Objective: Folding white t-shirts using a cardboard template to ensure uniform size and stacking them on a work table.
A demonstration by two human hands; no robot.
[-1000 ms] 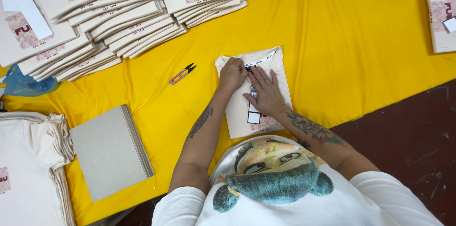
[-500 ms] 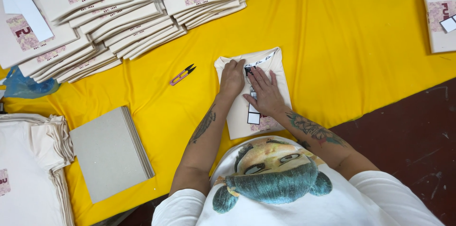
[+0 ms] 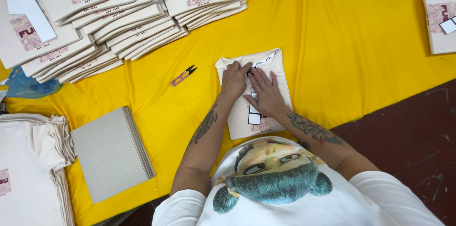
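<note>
A folded cream T-shirt (image 3: 278,67) lies on the yellow table cloth (image 3: 332,55) in front of me. My left hand (image 3: 232,81) rests flat on its upper left part, fingers near the collar. Beside it, my right hand (image 3: 265,92) presses palm-down on the shirt's middle, over a small white hang tag (image 3: 254,117) that pokes out below the palm. Both hands touch the shirt and almost touch each other. A small pink thread snipper (image 3: 183,76) lies on the cloth to the left of my left hand.
Fanned stacks of folded cream shirts (image 3: 95,22) with printed chests fill the top left. A grey cardboard sheet stack (image 3: 111,152) and a pile of unfolded cream shirts (image 3: 28,169) sit at lower left. Another folded shirt (image 3: 439,17) lies at the right edge. Dark floor (image 3: 408,140) shows lower right.
My hands have barely shifted on the folded shirt; the left fingers have crept slightly toward the collar. Everything else stays where it was.
</note>
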